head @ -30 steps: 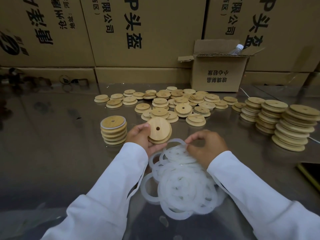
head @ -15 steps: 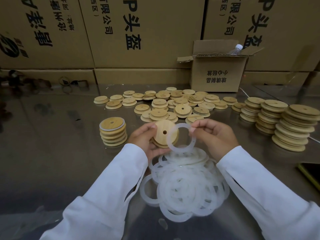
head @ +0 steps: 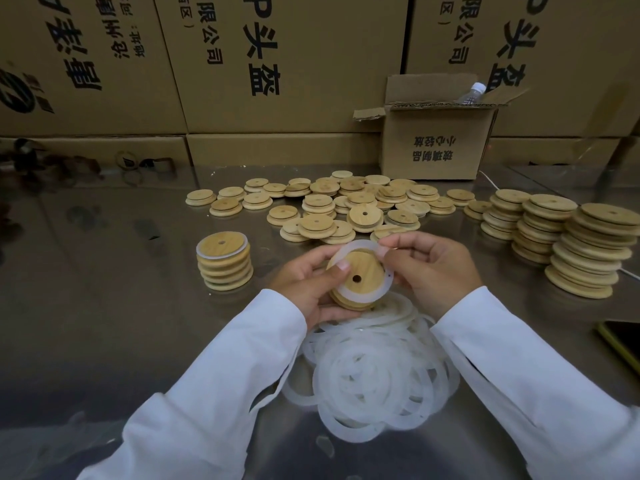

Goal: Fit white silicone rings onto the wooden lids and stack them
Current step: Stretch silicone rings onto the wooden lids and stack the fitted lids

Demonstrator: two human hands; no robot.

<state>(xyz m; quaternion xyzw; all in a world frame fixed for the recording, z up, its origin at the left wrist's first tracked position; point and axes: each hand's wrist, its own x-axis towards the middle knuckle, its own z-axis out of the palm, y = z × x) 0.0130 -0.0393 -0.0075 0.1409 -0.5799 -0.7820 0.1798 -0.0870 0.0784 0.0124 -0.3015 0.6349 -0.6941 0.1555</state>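
1. The left hand (head: pixel 304 289) grips a wooden lid (head: pixel 365 271) from below, thumb on its top face. The palm hides the lid's left edge and underside.
2. The right hand (head: pixel 436 268) pinches a white silicone ring (head: pixel 358 244) at the lid's upper right. The ring lies round the lid's raised centre. Whether it sits fully down all the way round cannot be told, as fingers cover part of it.
3. Both hands meet over the near middle of the desk (head: pixel 104 306), just above a tangled pile of rings (head: pixel 374 375). The rings overlap too much to count, and the sleeves cover the pile's edges.
4. A short stack of lids (head: pixel 224 268) stands to the left, with a ring showing on its top lid. Loose lids (head: pixel 346 206) lie heaped behind the hands.
5. The tall stacks (head: pixel 588 251) on the right are cut off by the frame edge. So is a dark flat object with a yellow-green rim (head: pixel 620 341).
6. Dark blurred items at the far left (head: pixel 128 161) cannot be made out.
7. A clear bottle (head: pixel 472 93) shows only its cap and neck above the flaps of the small open box (head: pixel 436 143).
8. The print reads upside down. The small box says "玻璃制品" and "小心轻放". The large cartons (head: pixel 294 64) show "头盔", "限公司" and a letter "P", with the rest cropped.
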